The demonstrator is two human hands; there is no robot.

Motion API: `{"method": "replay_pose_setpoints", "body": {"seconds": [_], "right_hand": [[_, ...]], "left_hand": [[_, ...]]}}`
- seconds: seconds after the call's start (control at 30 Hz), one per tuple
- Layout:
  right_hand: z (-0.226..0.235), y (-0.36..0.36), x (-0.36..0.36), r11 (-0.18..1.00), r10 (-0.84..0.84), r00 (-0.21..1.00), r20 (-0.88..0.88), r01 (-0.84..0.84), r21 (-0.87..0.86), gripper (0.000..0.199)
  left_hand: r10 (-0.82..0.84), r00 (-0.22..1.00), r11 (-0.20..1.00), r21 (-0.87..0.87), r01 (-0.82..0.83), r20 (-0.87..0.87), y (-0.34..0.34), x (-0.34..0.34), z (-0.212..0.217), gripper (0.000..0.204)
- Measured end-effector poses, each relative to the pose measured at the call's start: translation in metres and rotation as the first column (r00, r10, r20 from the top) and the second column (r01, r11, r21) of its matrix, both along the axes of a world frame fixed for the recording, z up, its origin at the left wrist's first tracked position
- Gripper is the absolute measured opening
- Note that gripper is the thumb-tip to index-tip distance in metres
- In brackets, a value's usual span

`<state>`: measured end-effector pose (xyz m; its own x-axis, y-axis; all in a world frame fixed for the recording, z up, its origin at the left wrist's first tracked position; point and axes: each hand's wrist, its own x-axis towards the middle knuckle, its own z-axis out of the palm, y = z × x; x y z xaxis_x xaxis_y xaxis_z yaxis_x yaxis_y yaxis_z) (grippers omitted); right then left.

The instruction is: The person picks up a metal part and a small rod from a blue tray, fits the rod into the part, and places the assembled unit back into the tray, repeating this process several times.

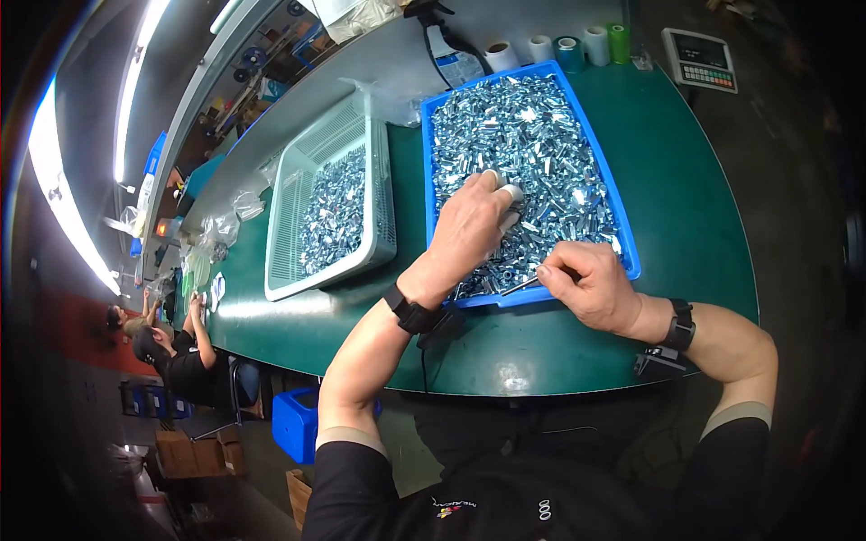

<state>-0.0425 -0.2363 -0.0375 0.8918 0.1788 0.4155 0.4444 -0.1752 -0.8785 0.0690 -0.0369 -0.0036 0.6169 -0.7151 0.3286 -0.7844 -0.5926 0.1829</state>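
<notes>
A blue tray (622,221) full of small shiny metal parts (532,117) lies before me. Over its near left part, my left hand (471,221) is bent down at the parts, fingers curled and pale coverings on some fingertips. What those fingers hold, if anything, is hidden. My right hand (591,284) is closed in a pinch above the tray's near right corner. Out of it, toward the left, sticks a thin metal rod (521,286), its tip close above the tray's near rim. Both wrists wear black bands.
A pale green plastic basket (383,198) with similar parts stands left on the green table (677,180). Behind the tray are a spray bottle (448,54) and several film rolls (568,52). A digital scale display (701,59) sits far right. Another person (185,361) works at left, near a blue stool (295,424).
</notes>
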Motion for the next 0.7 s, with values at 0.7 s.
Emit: {"method": "replay_pose_setpoints", "body": {"seconds": [0.7], "right_hand": [[-0.009,0.004,0.003,0.994,-0.091,0.993,0.080,0.086,0.064,0.016]], "left_hand": [[-0.342,0.443,0.519,-0.560,-0.646,-0.829,0.035,-0.085,-0.021,0.022]]}}
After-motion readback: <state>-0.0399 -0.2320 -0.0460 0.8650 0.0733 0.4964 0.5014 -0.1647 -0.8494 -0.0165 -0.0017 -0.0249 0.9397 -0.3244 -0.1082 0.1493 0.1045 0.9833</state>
